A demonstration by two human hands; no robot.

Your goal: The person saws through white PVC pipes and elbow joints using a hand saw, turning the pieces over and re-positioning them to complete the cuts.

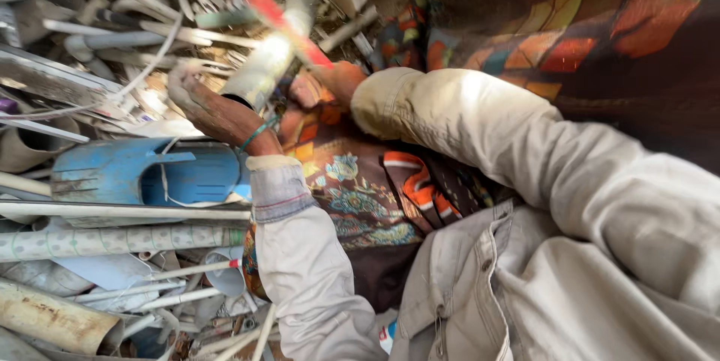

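Nearest are a rusty pipe [52, 321] and a dotted tube [112, 241], then a cracked blue pipe [150, 173]. Left hand [199, 102] clamps a grey pipe [262, 68] over the scrap heap [112, 23]; right hand [330, 83] grips a blurry red-handled tool [289, 27] against it.

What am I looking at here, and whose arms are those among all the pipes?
This is one picture from a camera worn on a person's head, looking down at their own two arms in pale sleeves. No machine is involved. The left hand has its grip on a whitish pipe, held over a heap of scrap pipes and tubes. The right hand holds a blurred red tool against that pipe; I cannot tell what kind. Beside the left wrist lies a cut blue plastic pipe, and below it a long speckled tube. A patterned cloth covers the person's lap.
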